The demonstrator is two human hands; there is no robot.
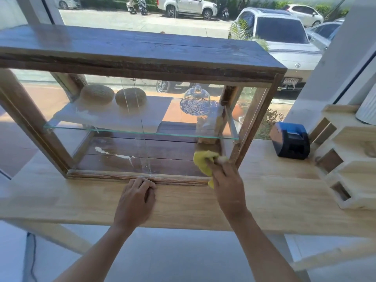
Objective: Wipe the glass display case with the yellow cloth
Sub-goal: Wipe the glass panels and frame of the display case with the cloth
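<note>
The glass display case [142,64] has a dark wooden frame and stands on a light wooden counter [274,192]. My right hand [225,180] grips the yellow cloth [201,159] and presses it against the lower right corner of the front glass. My left hand [136,198] rests on the counter with its fingertips on the case's bottom front rail, holding nothing. White smears [114,154] show on the lower left part of the case.
Inside, a glass shelf [142,131] carries two round woven pads [114,96] and a cut-glass dome [195,100]. A blue and black device [290,140] sits right of the case, beside a wooden organiser [350,159]. A window behind shows parked cars.
</note>
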